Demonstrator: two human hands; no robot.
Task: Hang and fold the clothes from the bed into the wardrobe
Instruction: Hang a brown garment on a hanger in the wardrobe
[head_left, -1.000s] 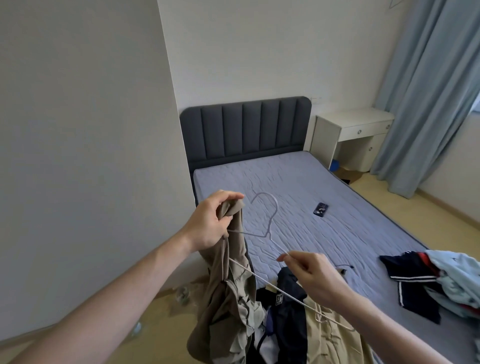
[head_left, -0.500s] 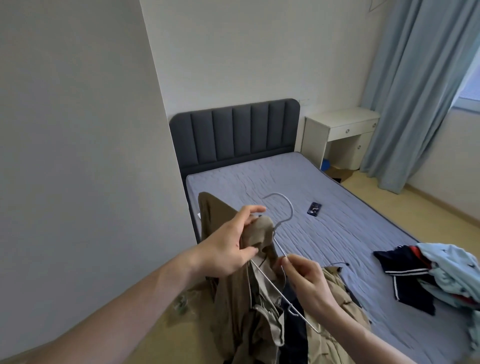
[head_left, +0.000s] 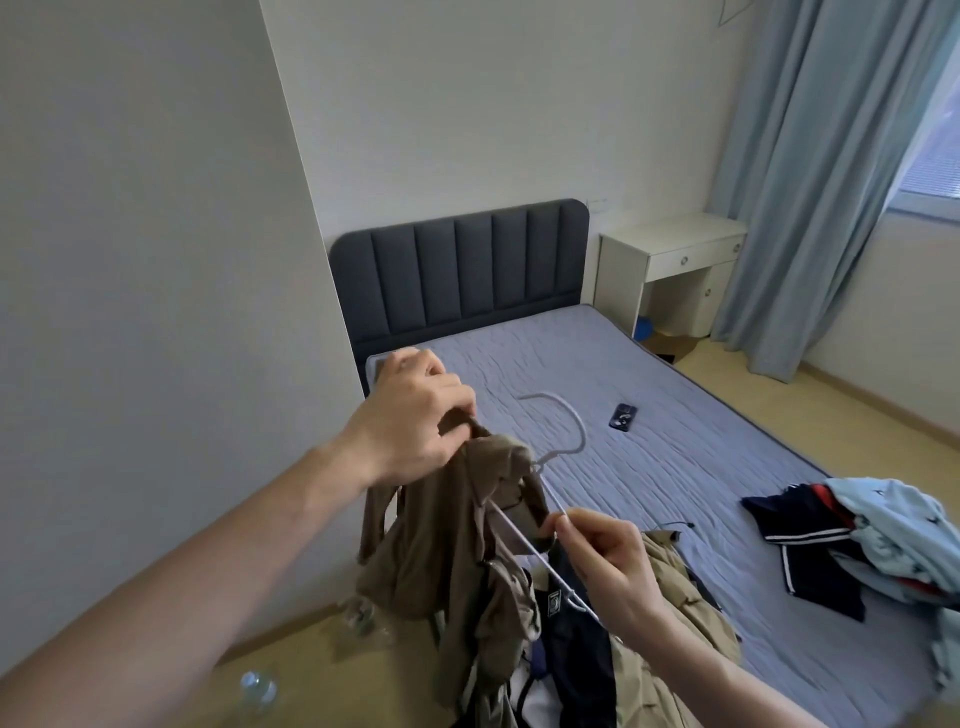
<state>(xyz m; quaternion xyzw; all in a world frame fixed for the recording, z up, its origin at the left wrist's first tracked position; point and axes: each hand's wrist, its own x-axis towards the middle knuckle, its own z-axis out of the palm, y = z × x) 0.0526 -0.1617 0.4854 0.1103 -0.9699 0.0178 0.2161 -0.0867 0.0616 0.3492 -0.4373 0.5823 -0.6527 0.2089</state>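
A home bedroom: bed (head_left: 649, 457) with padded headboard (head_left: 457, 270); nightstand (head_left: 670, 265); curtains (head_left: 810, 171).

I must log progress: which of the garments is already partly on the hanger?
The olive-brown garment, gripped by the left hand; the white hanger passes into it. The others lie on the bed.

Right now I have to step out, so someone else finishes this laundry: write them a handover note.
Left hand grips the collar of the brown garment, held up over the bed's near corner.
Right hand pinches an arm of the white wire hanger, which is partly threaded into the garment; its hook sticks out free.
Done: hanger started into the garment.
Left: seat it fully and hang it in the wardrobe, which is out of view. A mixed heap lies below the hands, and a dark and pale blue pile at the bed's right edge.
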